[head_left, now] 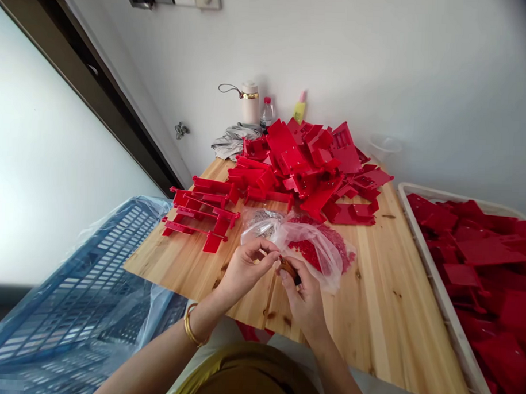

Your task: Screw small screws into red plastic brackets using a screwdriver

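My right hand is closed around a small screwdriver with an amber-brown handle and a dark end. Its tip points towards my left hand, whose thumb and index finger are pinched together just beside it. Whatever sits in that pinch is too small to make out. Right behind my hands lies a clear plastic bag of small red pieces. To its left, another clear bag holds small silvery metal parts.
A heap of red plastic parts covers the back of the wooden table, with more red frames at left. A white bin of red parts stands right, a blue crate left. A bottle and flask stand behind.
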Demonstrator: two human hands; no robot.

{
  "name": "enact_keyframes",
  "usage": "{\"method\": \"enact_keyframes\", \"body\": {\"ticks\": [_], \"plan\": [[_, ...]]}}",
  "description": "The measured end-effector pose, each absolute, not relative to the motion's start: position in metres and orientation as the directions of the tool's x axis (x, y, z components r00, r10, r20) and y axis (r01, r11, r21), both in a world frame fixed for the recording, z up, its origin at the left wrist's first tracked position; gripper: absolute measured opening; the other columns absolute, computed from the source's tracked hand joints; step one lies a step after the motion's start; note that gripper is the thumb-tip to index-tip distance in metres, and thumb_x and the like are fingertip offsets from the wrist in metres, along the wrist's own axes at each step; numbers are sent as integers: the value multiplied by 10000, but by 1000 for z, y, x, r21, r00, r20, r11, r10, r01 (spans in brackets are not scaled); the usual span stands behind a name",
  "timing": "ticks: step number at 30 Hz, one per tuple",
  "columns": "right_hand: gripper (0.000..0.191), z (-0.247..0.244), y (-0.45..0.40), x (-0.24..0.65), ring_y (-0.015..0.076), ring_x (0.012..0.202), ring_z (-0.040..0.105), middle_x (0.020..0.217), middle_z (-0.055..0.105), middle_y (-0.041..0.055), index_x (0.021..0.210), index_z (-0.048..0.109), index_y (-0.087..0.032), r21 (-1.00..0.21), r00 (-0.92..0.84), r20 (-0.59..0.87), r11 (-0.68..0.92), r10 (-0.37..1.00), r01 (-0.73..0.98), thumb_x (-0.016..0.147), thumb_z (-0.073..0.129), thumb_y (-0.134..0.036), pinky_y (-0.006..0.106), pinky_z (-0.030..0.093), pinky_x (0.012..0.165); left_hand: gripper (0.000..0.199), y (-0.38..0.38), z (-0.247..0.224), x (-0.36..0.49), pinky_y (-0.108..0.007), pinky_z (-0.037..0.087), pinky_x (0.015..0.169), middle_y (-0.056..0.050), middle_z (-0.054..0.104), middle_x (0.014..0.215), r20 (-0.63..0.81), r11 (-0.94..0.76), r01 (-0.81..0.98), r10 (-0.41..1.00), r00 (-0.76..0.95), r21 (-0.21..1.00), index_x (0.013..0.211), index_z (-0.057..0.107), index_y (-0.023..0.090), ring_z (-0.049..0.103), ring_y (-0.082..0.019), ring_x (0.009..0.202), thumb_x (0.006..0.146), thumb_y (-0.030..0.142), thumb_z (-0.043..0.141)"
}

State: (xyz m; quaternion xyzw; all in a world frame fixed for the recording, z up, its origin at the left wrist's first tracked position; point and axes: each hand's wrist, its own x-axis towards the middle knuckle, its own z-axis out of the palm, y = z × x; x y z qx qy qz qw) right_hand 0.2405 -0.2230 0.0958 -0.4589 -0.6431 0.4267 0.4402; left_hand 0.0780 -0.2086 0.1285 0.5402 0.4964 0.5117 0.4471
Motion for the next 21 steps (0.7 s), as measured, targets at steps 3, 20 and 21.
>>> {"method": "enact_keyframes", "body": {"ticks": [3, 20, 21], "plan": [[244, 96, -221, 242, 199, 893, 724, 1030, 755, 79, 1176, 642, -205, -968, -226, 160, 197, 961, 154, 990, 548, -330, 265, 580, 691, 116, -207, 135, 77, -247, 516, 633, -39, 697, 788, 136, -136, 97, 991, 8, 986, 829, 682, 176, 642, -141, 698, 865, 285, 678], [310, 100, -227, 265, 180, 701, 669, 886, 747, 56, 1117, 701, -214, -978, -12, 160, 160, 987, 132, 975, 551, -445, 261, 545, 629, 679, 80, 254, 54, -516, 229, 1186, -123, 469, 1553, 110, -633, 742, 740, 663, -220, 1454, 494, 202, 318, -277, 1480, 829, -58, 454], [312, 99, -228, 268, 178, 684, 667, 857, 744, 50, 1099, 708, -212, -976, -7, 165, 164, 986, 143, 975, 550, -450, 256, 545, 625, 636, 92, 256, 55, -505, 244, 1173, -137, 530, 1494, 72, -624, 739, 750, 658, -254, 1414, 539, 193, 368, -279, 1446, 831, -49, 463]]}}
